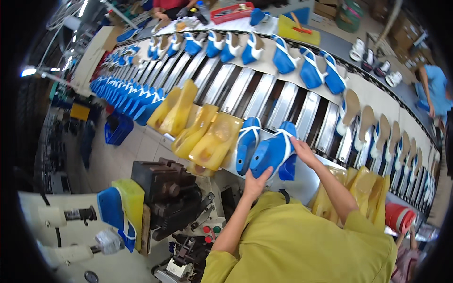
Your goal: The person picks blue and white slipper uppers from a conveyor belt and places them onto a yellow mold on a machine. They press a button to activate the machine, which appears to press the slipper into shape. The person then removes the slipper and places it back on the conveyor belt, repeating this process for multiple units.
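Observation:
Between my two hands is a blue shoe last point(270, 153) with white straps across it. My left hand point(257, 183) grips its near end, where there is a small hole. The fingers of my right hand point(304, 152) close on its far right end, by the straps. Right beside it on the left lies a second strapped blue last point(246, 150), apart from my hands. Both are over the near edge of the slatted metal conveyor point(258, 100). Next to them on the left sit several yellow translucent moulded blocks point(218, 137).
More strapped blue lasts point(285, 55) line the conveyor's far side, with tan-soled sandals point(365, 123) at right. A machine point(165, 188) stands at lower left, near a blue last on a yellow pad point(132, 200). More yellow blocks point(365, 191) flank my right arm. Other people work across the line.

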`<action>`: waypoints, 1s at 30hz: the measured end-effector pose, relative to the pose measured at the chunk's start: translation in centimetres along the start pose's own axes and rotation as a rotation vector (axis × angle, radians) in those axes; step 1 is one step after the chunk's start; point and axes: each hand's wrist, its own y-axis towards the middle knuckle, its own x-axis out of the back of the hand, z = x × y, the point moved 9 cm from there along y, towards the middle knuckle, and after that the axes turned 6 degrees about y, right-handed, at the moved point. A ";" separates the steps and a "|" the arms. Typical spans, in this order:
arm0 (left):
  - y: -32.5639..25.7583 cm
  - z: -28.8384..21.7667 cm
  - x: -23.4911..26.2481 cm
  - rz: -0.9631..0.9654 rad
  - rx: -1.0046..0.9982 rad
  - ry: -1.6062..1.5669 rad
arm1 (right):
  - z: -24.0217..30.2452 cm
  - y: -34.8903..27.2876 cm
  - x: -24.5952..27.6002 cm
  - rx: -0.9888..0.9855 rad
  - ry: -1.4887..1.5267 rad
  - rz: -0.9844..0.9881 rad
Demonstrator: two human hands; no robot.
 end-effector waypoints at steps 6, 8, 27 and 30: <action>-1.0 1.6 -0.8 -0.049 -0.129 0.117 | -0.9 -4.6 -1.4 0.766 -0.784 -0.298; -1.4 2.0 -1.0 -0.041 -0.191 0.198 | -1.3 -6.5 -2.4 0.721 -0.842 -0.224; -3.6 3.7 12.5 -0.528 0.026 0.093 | -8.1 -6.8 11.2 -0.142 0.474 -0.233; 6.0 9.5 10.5 -0.204 0.211 0.007 | -9.1 -4.9 10.3 -0.102 0.631 -0.192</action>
